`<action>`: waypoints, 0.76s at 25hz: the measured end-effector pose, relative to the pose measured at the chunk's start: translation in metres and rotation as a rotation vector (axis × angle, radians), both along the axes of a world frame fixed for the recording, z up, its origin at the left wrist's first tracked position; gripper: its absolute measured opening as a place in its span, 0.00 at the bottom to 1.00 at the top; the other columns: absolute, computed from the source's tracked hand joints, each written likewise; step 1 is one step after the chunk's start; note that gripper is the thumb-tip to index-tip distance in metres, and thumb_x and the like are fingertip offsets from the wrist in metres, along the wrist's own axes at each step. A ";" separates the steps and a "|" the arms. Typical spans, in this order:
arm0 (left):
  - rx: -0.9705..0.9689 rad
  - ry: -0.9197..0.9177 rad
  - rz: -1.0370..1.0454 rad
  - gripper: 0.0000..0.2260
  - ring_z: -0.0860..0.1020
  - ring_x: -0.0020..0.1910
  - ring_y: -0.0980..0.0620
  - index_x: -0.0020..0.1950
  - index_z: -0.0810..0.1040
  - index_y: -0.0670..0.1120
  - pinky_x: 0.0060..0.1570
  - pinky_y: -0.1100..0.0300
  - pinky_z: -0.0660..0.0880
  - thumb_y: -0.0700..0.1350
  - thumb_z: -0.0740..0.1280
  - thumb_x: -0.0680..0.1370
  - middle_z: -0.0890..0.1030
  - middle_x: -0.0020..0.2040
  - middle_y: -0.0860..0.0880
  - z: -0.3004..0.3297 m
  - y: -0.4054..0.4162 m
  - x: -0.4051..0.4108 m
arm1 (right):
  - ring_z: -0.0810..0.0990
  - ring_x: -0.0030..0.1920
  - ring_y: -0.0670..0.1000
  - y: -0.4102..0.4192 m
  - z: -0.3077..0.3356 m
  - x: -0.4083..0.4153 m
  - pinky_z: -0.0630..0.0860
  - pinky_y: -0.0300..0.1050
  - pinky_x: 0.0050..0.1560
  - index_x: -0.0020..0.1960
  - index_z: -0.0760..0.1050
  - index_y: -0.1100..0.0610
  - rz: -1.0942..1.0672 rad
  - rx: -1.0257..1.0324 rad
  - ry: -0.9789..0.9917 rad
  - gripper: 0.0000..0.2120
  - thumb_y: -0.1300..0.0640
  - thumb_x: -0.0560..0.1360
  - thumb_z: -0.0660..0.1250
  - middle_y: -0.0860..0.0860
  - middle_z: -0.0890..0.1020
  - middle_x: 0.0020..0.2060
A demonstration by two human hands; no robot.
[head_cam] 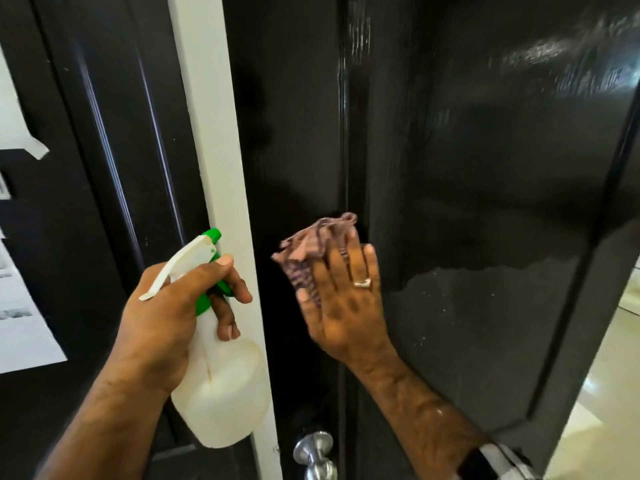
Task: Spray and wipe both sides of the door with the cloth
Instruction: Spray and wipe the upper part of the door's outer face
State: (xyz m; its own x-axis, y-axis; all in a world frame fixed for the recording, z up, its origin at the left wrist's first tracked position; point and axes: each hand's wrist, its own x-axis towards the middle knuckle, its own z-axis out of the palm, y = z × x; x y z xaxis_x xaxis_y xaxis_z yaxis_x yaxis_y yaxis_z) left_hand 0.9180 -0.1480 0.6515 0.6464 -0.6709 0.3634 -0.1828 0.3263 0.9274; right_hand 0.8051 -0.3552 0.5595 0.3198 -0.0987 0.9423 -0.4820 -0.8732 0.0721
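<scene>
I've got the left hand [173, 306] wrapped round the neck of the bottle [221, 386], thumb up by the green nozzle, holding it upright in front of the white frame [221, 168]. Right hand [343, 306] is flat on the black door [485, 202], fingers spread, pressing the crumpled cloth [311, 244] against the door's left part, above the silver knob [317, 452]. Ring on one finger. Wet streaks shine high up on the panel, and a duller patch sits just right of the hand
</scene>
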 end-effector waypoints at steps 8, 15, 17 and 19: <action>0.017 -0.029 -0.041 0.12 0.72 0.24 0.41 0.52 0.80 0.37 0.35 0.48 0.79 0.46 0.70 0.81 0.82 0.45 0.32 -0.005 -0.021 -0.002 | 0.46 0.86 0.66 -0.007 -0.031 -0.012 0.49 0.74 0.82 0.87 0.53 0.59 -0.017 0.222 0.001 0.39 0.37 0.85 0.57 0.58 0.49 0.87; -0.021 -0.023 -0.114 0.09 0.71 0.23 0.43 0.45 0.81 0.41 0.30 0.51 0.77 0.47 0.69 0.79 0.81 0.42 0.35 0.000 -0.034 -0.011 | 0.45 0.86 0.65 -0.012 0.010 -0.012 0.46 0.76 0.81 0.86 0.56 0.58 -0.073 0.216 -0.064 0.39 0.34 0.85 0.47 0.57 0.52 0.86; -0.015 -0.003 -0.145 0.10 0.70 0.23 0.43 0.43 0.80 0.41 0.30 0.51 0.77 0.48 0.70 0.78 0.80 0.42 0.34 -0.006 -0.040 -0.007 | 0.45 0.86 0.66 -0.003 0.013 -0.004 0.46 0.76 0.81 0.86 0.56 0.59 -0.011 0.238 -0.115 0.39 0.34 0.85 0.45 0.58 0.51 0.86; 0.024 0.006 -0.185 0.14 0.71 0.23 0.44 0.45 0.80 0.42 0.32 0.50 0.78 0.53 0.73 0.74 0.80 0.44 0.33 -0.012 -0.047 -0.002 | 0.44 0.86 0.66 0.002 0.008 0.000 0.45 0.74 0.82 0.86 0.55 0.61 0.046 0.246 -0.100 0.41 0.34 0.84 0.44 0.60 0.51 0.86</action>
